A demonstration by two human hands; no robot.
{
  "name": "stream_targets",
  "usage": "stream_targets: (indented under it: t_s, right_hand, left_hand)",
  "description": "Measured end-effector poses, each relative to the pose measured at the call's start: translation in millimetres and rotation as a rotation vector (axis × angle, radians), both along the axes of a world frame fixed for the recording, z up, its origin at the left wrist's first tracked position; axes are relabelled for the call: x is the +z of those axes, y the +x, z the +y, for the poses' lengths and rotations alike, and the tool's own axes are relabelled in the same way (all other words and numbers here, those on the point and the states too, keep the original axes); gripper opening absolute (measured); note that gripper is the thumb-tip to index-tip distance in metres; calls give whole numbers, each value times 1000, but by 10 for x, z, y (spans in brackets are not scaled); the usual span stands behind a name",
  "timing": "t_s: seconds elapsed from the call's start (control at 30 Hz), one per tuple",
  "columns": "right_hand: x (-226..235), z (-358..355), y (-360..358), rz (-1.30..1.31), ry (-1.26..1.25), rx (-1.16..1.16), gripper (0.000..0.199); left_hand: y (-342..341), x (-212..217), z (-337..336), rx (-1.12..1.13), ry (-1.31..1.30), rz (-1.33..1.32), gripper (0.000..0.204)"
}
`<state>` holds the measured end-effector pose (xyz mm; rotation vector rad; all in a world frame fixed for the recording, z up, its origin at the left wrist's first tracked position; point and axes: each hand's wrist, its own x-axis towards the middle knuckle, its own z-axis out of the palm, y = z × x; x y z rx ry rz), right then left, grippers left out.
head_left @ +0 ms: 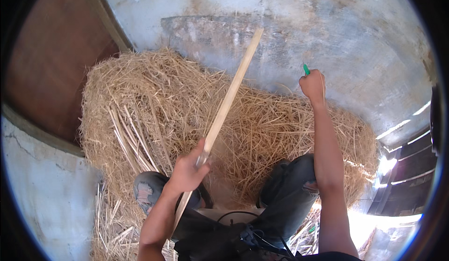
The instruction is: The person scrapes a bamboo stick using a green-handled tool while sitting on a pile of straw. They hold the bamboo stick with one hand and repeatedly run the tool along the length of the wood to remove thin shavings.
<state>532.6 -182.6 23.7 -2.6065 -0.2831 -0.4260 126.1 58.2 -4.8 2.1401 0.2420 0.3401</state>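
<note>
Gripping a long, flat, pale wooden strip (230, 95) in the left hand (188, 171), a small green tool (306, 69) in the right hand (313, 85); brace the strip firmly, tool pointed away.

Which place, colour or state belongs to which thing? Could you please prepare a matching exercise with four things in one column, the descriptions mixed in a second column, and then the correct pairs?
Column one
1. left hand
2. right hand
3. thin pale sticks
4. large panel

Column two
A. lying on the straw heap
B. gripping a long flat strip
C. brown, at the upper left of the picture
D. closed around a small green object

Right pairs: 1-B, 2-D, 3-A, 4-C
</note>
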Motion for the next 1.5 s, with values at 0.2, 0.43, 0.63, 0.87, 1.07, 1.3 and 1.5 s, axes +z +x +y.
stream_targets:
  t_s: [0.2, 0.43, 0.63, 0.87, 1.07, 1.3, 1.5]
  right_hand:
    - [162, 536, -892, 149, 105, 552, 15]
    - [-12, 1126, -1900, 178, -112, 915, 13]
    - [-64, 1218, -2089, 224, -202, 893, 13]
    - [-186, 1336, -2039, 150, -227, 859, 13]
    - [-223, 1433, -2006, 77, -205, 859, 14]
    - [-183, 1474, -1968, 32, -188, 789, 12]
    - [-106, 1479, -1589, 84, -95, 617, 11]
  left_hand:
    - [197, 62, 13, 47, 79, -34, 67]
    - [307, 145, 7, 130, 166, 23, 67]
    - [321, 149, 34, 172, 185, 57, 68]
    - [235, 84, 87, 167, 257, 56, 67]
    - [238, 139, 110, 170, 246, 24, 71]
    - [201, 165, 137, 164, 246, -10, 70]
    - [107, 124, 73, 123, 225, -1, 70]
